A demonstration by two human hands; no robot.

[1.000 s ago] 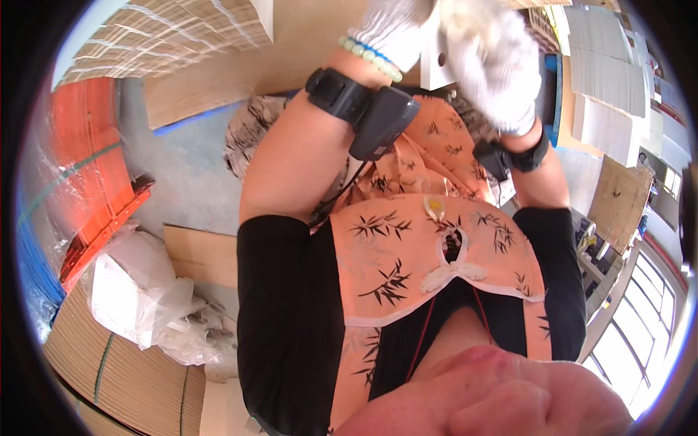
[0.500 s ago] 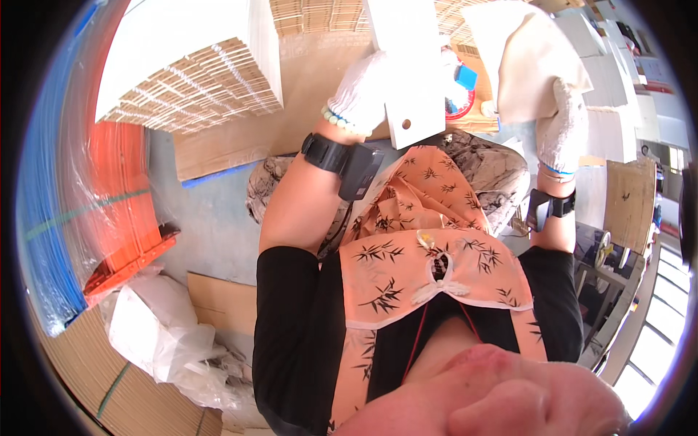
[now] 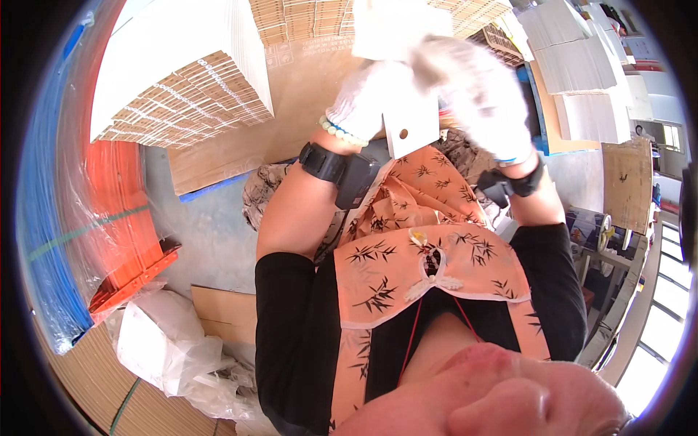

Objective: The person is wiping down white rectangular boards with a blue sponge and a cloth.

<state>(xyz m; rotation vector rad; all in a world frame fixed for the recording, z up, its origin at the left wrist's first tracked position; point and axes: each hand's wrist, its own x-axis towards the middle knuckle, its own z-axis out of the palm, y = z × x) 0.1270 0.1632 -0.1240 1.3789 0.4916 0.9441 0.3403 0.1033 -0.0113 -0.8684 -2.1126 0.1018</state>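
Note:
My left hand [image 3: 363,102], in a white knitted glove, grips a narrow white panel [image 3: 413,127] at its left edge. A small round hole shows near the panel's close end. Across the panel's upper part lies a cream cloth [image 3: 392,33]. My right hand [image 3: 483,94], gloved in white too, reaches over from the right with its fingertips at the cloth. Motion smears those fingers, and glare washes out much of the left glove and the panel.
A tall stack of white-faced cardboard pieces [image 3: 174,80] stands at left on a cardboard sheet [image 3: 309,80]. Beyond it are wrapped orange and blue sheets [image 3: 123,218]. Crumpled clear plastic [image 3: 171,334] lies lower left. More white stacks [image 3: 574,65] stand at right.
My right hand has swung left from beside the panel to over it, bringing the cloth along. The left hand keeps its grip, and the panel's close end sits slightly lower.

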